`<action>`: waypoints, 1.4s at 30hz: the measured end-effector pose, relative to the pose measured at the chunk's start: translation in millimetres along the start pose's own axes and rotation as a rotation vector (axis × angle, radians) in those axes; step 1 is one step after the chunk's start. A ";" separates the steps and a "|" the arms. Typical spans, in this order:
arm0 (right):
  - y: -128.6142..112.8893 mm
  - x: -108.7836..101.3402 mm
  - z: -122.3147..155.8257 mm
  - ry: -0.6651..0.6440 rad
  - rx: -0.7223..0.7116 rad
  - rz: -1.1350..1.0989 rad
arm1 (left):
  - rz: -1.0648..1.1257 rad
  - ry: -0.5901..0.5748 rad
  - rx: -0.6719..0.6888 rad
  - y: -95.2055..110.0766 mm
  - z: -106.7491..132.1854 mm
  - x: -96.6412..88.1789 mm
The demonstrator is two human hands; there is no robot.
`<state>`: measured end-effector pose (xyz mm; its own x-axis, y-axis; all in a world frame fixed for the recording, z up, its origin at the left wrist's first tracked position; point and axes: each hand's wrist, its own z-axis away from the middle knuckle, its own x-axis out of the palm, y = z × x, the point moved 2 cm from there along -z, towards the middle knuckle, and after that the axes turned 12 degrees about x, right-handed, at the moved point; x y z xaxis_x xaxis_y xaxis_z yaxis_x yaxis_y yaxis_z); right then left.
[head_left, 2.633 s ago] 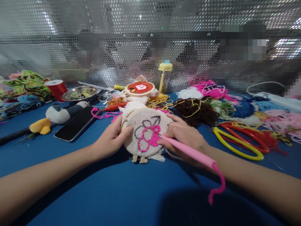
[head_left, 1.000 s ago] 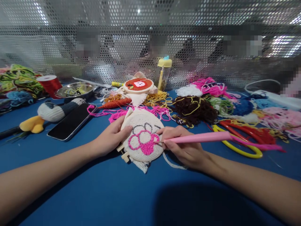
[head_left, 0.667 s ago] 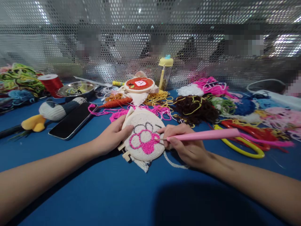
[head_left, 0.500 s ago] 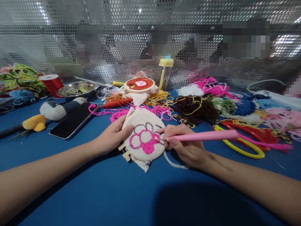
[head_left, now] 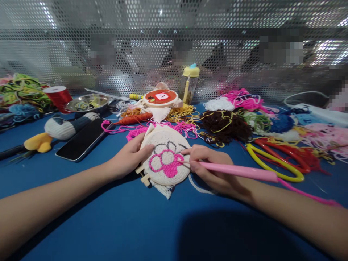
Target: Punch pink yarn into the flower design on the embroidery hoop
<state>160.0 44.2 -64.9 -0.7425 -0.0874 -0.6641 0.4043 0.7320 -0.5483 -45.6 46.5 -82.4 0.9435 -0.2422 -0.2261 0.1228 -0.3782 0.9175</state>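
My left hand [head_left: 137, 154] grips the left edge of a round embroidery hoop [head_left: 178, 174], its thumb on top of the cream cloth. Pink loops on the cloth fill part of a paw-like shape [head_left: 170, 169], and grey drawn outlines show above it. In my right hand [head_left: 210, 166] is a pink punch needle [head_left: 241, 171], pinched near its front end, with the metal tip at the right side of the pink loops. Pink yarn [head_left: 304, 194] trails from the back of its handle over my right forearm. Wooden clamp ends [head_left: 145, 180] stick out at the hoop's lower left.
A phone [head_left: 84, 141] and a bird-shaped plush [head_left: 58, 128] lie left. Behind the hoop are a second hoop with red work [head_left: 160, 98], a yellow-lidded bottle [head_left: 191, 83] and brown yarn [head_left: 225, 125]. Scissors with yellow and red handles [head_left: 274, 163] lie right, before a perforated metal screen [head_left: 152, 47].
The punch needle's back end has swung down, so its handle now slopes down to the right. The trailing pink yarn has dropped with it. My left hand and the hoop stay almost in place.
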 end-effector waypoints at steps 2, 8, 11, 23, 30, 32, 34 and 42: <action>0.8 -0.3 -0.7 0.002 0.019 -0.031 | 0.006 0.003 -0.007 -0.1 -0.2 0.6; 0.5 0.8 -0.1 -0.014 0.017 0.020 | -0.036 0.009 -0.018 4.5 0.2 2.4; 0.0 2.9 0.0 -0.026 -0.036 0.108 | -0.056 -0.002 0.005 7.2 1.5 2.8; 19.5 18.1 -4.6 -0.028 -0.384 0.341 | 0.042 0.017 0.065 4.7 10.0 5.4; 3.1 9.1 1.2 0.047 -0.347 0.430 | -0.139 -0.079 0.169 19.6 21.5 10.7; 3.5 10.0 1.4 0.053 -0.358 0.472 | -0.195 -0.094 0.222 22.4 25.0 13.5; 4.7 10.6 1.0 0.055 -0.334 0.481 | -0.235 -0.082 0.252 22.4 26.5 15.3; 8.2 9.8 0.7 0.032 -0.322 0.305 | -0.158 0.035 0.120 7.8 13.5 10.1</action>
<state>156.4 48.9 -76.2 -0.6330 0.1829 -0.7522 0.4245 0.8946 -0.1397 -39.2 29.0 -81.9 0.9257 -0.1409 -0.3511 0.2349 -0.5135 0.8253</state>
